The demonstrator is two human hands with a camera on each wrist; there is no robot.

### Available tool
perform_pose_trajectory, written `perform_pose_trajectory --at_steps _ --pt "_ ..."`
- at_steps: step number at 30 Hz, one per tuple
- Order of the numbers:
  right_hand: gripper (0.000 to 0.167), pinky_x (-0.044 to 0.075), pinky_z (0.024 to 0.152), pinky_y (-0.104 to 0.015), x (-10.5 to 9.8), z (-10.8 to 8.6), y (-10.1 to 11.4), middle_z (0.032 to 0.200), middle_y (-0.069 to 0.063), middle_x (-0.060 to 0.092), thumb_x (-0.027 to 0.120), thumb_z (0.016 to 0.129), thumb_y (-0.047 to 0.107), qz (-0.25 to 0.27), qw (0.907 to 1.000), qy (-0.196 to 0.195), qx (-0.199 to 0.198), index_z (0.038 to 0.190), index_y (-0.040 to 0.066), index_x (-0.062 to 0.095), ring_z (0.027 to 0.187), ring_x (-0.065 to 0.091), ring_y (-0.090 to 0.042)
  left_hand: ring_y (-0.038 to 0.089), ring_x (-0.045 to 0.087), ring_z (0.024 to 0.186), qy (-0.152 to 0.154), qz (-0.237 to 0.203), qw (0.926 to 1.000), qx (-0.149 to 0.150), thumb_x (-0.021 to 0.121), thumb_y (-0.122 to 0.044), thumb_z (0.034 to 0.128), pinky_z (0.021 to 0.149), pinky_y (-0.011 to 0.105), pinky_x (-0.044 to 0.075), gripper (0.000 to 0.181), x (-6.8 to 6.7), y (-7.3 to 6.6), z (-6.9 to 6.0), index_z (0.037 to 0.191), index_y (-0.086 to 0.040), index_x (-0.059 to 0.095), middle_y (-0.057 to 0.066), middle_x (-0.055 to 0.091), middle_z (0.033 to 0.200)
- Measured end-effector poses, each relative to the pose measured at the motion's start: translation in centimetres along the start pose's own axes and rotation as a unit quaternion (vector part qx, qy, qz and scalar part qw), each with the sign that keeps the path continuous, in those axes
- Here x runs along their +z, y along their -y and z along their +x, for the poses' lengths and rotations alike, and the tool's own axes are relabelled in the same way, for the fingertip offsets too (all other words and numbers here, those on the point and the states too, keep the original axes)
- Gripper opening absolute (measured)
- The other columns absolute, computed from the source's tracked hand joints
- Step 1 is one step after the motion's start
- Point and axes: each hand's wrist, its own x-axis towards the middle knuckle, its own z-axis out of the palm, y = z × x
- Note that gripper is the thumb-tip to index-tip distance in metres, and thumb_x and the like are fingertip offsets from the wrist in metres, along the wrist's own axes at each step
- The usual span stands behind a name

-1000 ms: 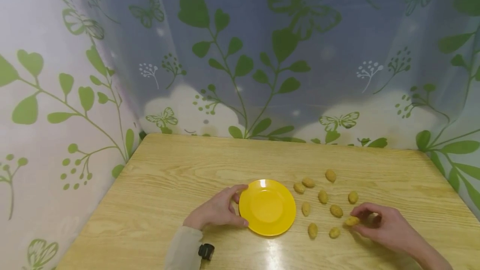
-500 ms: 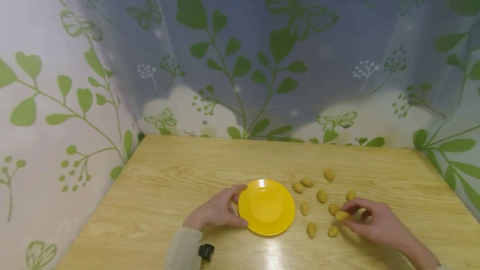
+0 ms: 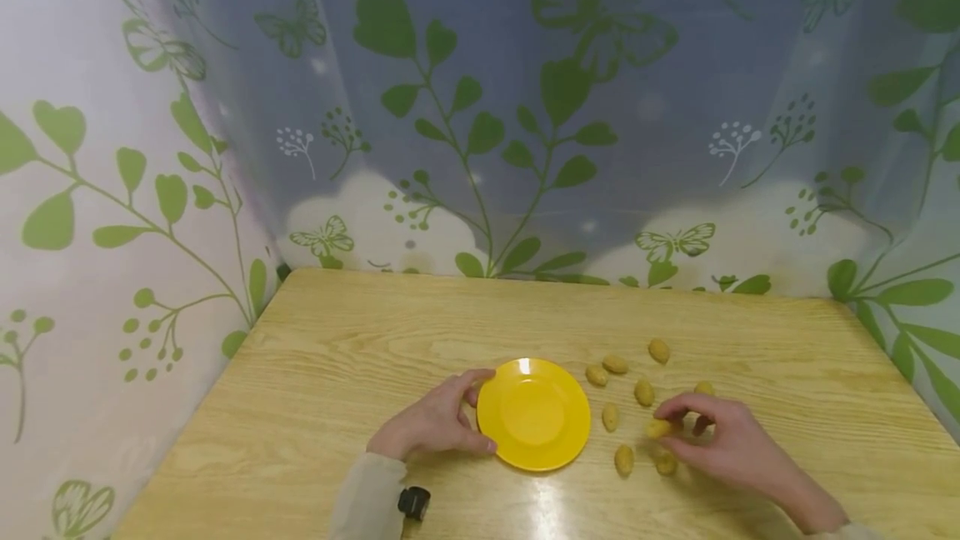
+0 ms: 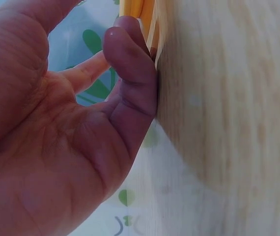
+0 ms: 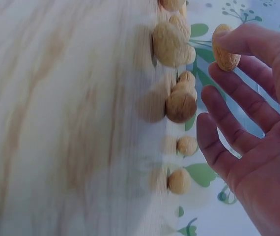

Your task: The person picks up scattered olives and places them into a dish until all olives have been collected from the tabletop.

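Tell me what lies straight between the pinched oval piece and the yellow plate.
In the head view, one loose oval piece lies between the pinched piece and the yellow plate.

White glare spots the yellow plate and the near part of the bench. Both wrist views look hazy and show the bench blurred; in the right, soft shadows lie beside the yellow-brown pieces.

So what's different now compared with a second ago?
The right hand moved left toward the round, glossy yellow plate, carrying the yellowish-brown, oval, wrinkled piece it already pinched; nothing was let go. The left hand still grips the plate's edge; visible loose pieces lie as before.
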Motion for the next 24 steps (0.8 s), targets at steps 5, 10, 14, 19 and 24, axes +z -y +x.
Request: perform_pose_trajectory --at_steps 5,10,14,19,24 --pt "0.043 0.051 0.061 -0.022 0.5 0.5 0.4 0.093 0.010 0.074 0.087 0.071 -0.003 -0.004 0.9999 0.002 -0.010 0.101 0.024 0.073 0.079 0.062 -0.001 0.015 0.059 0.076 -0.001 -0.006 1.0000 -0.001 0.091 -0.021 0.0757 0.069 0.026 0.051 0.096 0.0 0.0 0.1 0.156 -0.018 0.039 0.006 0.056 0.118" --pt "0.042 0.051 0.064 -0.022 1.2 1.1 0.6 0.095 0.011 0.075 0.087 0.073 -0.001 -0.008 0.9997 0.016 -0.015 0.102 0.025 0.072 0.080 0.063 -0.001 0.015 0.059 0.075 -0.005 -0.008 1.0000 0.002 0.091 -0.019 0.0751 0.068 0.026 0.051 0.096 0.3 0.2 0.1 0.156 -0.017 0.039 0.007 0.057 0.116" --pt "0.041 0.051 0.066 -0.022 1.8 1.7 1.0 0.095 0.011 0.074 0.087 0.073 0.001 -0.007 0.9994 0.023 -0.025 0.102 0.025 0.072 0.082 0.063 -0.002 0.016 0.059 0.075 -0.006 -0.002 1.0000 0.001 0.092 -0.019 0.0748 0.068 0.026 0.051 0.097 0.4 0.2 0.0 0.156 -0.017 0.039 0.008 0.057 0.116" --pt "0.037 0.050 0.062 -0.022 2.5 2.4 1.4 0.095 0.009 0.075 0.087 0.075 0.003 0.007 0.9989 0.035 -0.031 0.103 0.023 0.073 0.081 0.063 -0.003 0.016 0.061 0.078 -0.004 -0.004 1.0000 0.003 0.092 -0.019 0.0746 0.071 0.027 0.052 0.098 0.2 0.1 -0.1 0.156 -0.017 0.038 0.008 0.056 0.117" --pt "0.037 0.051 0.064 -0.022 3.1 3.2 1.7 0.095 0.012 0.074 0.087 0.076 0.006 0.008 0.9983 0.045 -0.036 0.104 0.026 0.072 0.081 0.063 -0.003 0.016 0.061 0.079 -0.006 -0.005 1.0000 0.004 0.092 -0.019 0.0743 0.072 0.027 0.052 0.098 0.0 0.0 -0.2 0.156 -0.017 0.038 0.009 0.055 0.118"
